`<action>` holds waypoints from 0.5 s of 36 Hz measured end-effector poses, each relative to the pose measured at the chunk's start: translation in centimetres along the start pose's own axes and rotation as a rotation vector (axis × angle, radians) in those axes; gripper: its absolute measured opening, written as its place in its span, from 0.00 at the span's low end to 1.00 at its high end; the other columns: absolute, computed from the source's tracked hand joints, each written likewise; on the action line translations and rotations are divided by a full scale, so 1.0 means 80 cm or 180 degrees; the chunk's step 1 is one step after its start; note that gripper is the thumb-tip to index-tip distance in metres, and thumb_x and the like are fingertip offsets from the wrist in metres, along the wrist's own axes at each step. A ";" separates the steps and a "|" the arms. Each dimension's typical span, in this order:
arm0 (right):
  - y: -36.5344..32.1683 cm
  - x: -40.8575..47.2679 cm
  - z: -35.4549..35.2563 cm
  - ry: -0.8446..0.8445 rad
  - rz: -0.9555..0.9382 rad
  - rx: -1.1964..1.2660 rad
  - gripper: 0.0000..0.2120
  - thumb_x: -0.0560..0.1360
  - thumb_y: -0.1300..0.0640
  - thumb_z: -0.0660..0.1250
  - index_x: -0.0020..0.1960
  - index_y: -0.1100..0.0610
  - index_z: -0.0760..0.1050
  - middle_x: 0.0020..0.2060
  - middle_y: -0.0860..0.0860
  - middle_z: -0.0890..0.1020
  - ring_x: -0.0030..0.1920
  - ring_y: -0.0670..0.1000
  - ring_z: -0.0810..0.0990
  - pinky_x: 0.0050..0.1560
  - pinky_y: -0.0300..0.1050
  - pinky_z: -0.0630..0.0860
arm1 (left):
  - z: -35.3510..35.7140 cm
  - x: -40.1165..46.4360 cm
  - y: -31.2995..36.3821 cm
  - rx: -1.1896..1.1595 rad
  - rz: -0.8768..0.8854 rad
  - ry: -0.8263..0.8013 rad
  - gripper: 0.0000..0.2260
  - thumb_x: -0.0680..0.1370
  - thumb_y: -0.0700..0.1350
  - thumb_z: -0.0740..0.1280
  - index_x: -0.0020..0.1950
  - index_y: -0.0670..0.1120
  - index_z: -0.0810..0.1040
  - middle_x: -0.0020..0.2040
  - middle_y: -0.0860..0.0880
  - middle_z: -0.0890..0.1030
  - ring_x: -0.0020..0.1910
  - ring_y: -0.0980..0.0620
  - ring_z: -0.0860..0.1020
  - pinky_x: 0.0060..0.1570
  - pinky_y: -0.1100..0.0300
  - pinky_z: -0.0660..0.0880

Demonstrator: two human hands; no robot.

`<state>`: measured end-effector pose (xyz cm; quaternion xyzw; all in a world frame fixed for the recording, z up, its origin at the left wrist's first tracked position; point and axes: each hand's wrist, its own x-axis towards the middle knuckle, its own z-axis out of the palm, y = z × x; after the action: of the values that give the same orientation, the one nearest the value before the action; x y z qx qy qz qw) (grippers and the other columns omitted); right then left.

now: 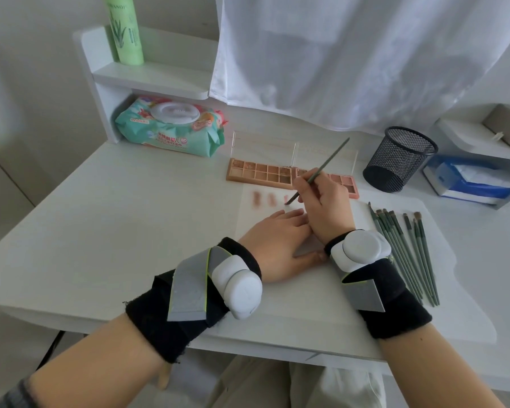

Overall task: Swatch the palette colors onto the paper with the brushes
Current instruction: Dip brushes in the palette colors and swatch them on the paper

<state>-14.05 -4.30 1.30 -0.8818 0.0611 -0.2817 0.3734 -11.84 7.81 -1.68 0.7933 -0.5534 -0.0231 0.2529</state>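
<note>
Both hands work the paper (280, 290): my left hand (277, 242) lies flat, fingers spread (pinning it), while my right hand (324, 204) pinches a brush (326, 163), bristles touching it.

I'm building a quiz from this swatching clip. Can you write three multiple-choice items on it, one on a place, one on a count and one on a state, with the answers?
1. Where does the mesh pen cup stand?
A. Right of the palettes
B. On the shelf beside the green bottle
C. On the paper

2. How many swatches show on the paper?
A. One
B. Three
C. Six

3. What is the left hand doing?
A. Gripping a brush
B. Lying flat on the paper
C. Lifting the wipes pack

Answers:
1: A, the cup sits on the desk to the right of the two open palettes.
2: B, three reddish-brown marks lie in a row, the third under the tip of the brush.
3: B, its fingers lie straight on the sheet while the right hand holds the brush.
</note>
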 end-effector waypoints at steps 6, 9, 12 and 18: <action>0.002 0.001 0.002 0.0059 -0.0034 -0.0015 0.04 0.78 0.59 0.62 0.44 0.56 0.73 0.33 0.42 0.76 0.41 0.52 0.78 0.44 0.44 0.73 | 0.000 0.000 0.000 0.0033 -0.0018 -0.0010 0.29 0.74 0.64 0.49 0.60 0.46 0.76 0.63 0.50 0.75 0.61 0.49 0.71 0.62 0.52 0.66; 0.004 0.002 0.002 -0.0020 -0.0031 -0.0062 0.05 0.78 0.59 0.63 0.44 0.58 0.74 0.33 0.48 0.77 0.41 0.54 0.78 0.44 0.46 0.73 | 0.000 0.000 0.000 0.0016 -0.0013 -0.0012 0.29 0.74 0.64 0.49 0.60 0.46 0.76 0.63 0.49 0.75 0.62 0.49 0.71 0.62 0.51 0.66; 0.003 0.001 0.002 -0.0049 -0.0015 -0.0053 0.06 0.77 0.60 0.63 0.43 0.61 0.74 0.33 0.53 0.78 0.39 0.56 0.78 0.44 0.51 0.74 | -0.002 0.000 0.000 -0.0032 -0.0004 0.0006 0.29 0.74 0.64 0.49 0.60 0.46 0.77 0.63 0.49 0.75 0.62 0.48 0.70 0.62 0.51 0.66; 0.000 -0.002 0.001 0.0013 -0.0029 0.0000 0.06 0.78 0.59 0.62 0.43 0.60 0.74 0.31 0.49 0.77 0.38 0.54 0.77 0.43 0.47 0.73 | -0.003 -0.001 0.002 -0.0013 0.0004 0.0012 0.29 0.74 0.63 0.49 0.60 0.46 0.77 0.63 0.48 0.76 0.61 0.48 0.71 0.60 0.55 0.66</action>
<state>-14.13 -4.25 1.19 -0.8815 0.0578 -0.2852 0.3719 -11.91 7.94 -1.45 0.7925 -0.5533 -0.0226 0.2556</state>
